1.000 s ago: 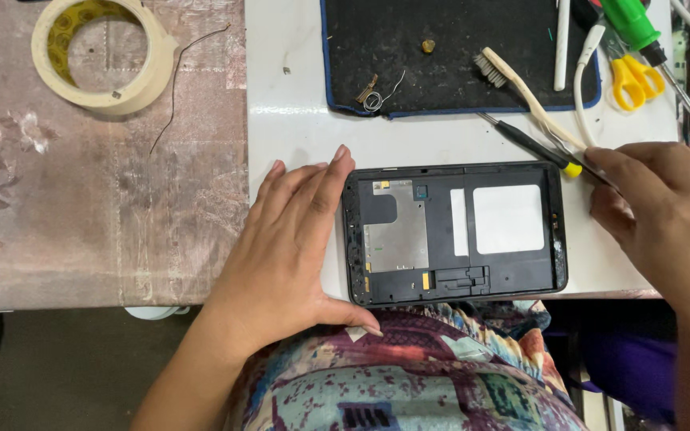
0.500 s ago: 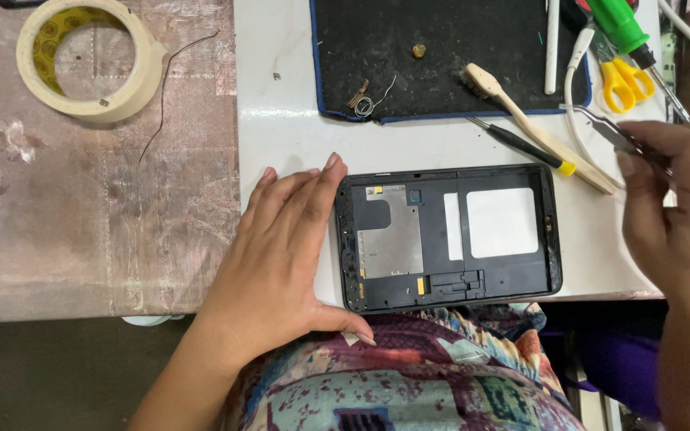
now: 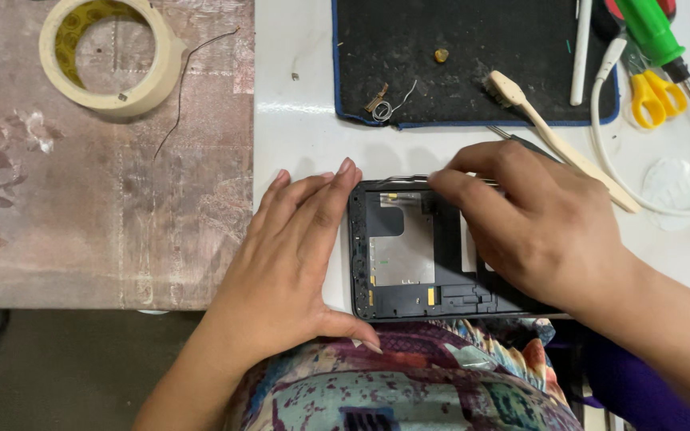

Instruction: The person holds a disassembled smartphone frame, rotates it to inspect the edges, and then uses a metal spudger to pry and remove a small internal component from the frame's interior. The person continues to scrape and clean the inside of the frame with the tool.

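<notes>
Two hands work on an opened tablet frame, a black housing with its back off that lies flat at the near edge of the white worktop, partly overhanging the person's patterned lap. The left hand lies flat and released, fingers together, pressed against the frame's left side to steady it. The right hand covers the frame's right half, its fingertips pinched at the far rim on what looks like a thin metal tool; what exactly it grips I cannot tell. The frame looks light and thin, stiff along its rim but likely to flex across the open middle, and the exposed silver shield and small yellow contacts look fragile; it is best held by the outer edges, not the inner parts. Beyond it, toward the far edge, lie a black mat, a pale brush, a green screwdriver and yellow scissors; a tape roll sits on the far left.
</notes>
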